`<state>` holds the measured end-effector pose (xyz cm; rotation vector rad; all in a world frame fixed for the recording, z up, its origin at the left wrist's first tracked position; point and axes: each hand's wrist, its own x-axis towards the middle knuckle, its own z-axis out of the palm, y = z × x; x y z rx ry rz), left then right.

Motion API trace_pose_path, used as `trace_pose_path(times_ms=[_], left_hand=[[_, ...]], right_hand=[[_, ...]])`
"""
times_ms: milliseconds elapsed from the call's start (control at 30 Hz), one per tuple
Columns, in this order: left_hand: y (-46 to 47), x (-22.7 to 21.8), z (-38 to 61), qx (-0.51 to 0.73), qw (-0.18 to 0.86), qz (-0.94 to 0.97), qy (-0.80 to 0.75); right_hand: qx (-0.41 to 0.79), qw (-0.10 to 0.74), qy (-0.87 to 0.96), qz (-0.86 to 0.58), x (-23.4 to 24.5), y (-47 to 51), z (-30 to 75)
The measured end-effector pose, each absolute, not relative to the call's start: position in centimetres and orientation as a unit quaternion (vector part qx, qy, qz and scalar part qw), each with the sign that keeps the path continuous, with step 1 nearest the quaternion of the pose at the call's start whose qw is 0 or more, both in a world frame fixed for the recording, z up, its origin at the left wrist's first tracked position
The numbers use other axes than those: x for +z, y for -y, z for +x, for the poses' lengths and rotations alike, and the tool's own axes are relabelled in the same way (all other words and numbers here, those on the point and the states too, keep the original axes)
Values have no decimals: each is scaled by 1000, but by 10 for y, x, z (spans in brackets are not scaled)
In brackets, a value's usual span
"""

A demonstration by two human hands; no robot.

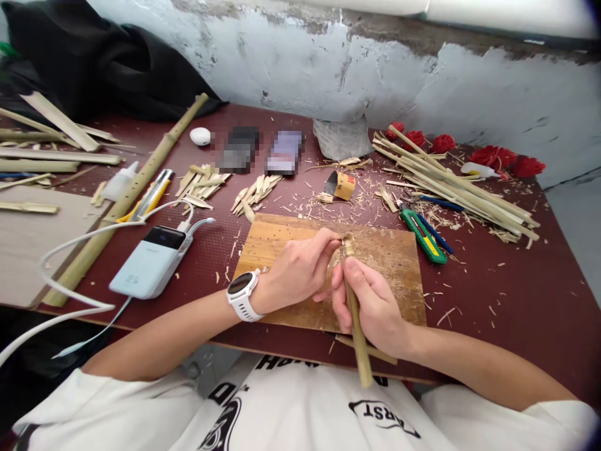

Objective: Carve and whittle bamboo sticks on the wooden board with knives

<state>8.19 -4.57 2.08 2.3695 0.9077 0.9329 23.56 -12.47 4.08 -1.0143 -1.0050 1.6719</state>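
My right hand is closed around a bamboo stick, which slants from over the board down toward my shirt. A pale, carved-looking tip stands out above that hand. At this tip, my left hand pinches with thumb and forefinger; whatever lies between them is too small to make out. A white watch sits on the left wrist. Beneath both hands lies a worn wooden board with small holes.
A green utility knife lies right of the board, near bamboo strips and red flowers. Sandpaper and shavings lie behind. On the left are a power bank with cables, a yellow cutter and a long bamboo pole.
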Motion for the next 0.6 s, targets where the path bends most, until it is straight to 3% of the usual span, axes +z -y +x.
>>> trace_pose_path(times_ms=[100, 233, 400, 600], left_hand=[[34, 26, 73, 357, 207, 867, -280], [25, 33, 64, 410, 185, 861, -237], [24, 35, 62, 404, 259, 856, -192], [24, 40, 61, 336, 267, 884, -186]], right_hand=[[596, 375, 526, -478, 53, 114, 250], [389, 265, 701, -536, 64, 103, 265], [149, 173, 823, -520, 60, 100, 272], [52, 120, 863, -487, 51, 97, 272]])
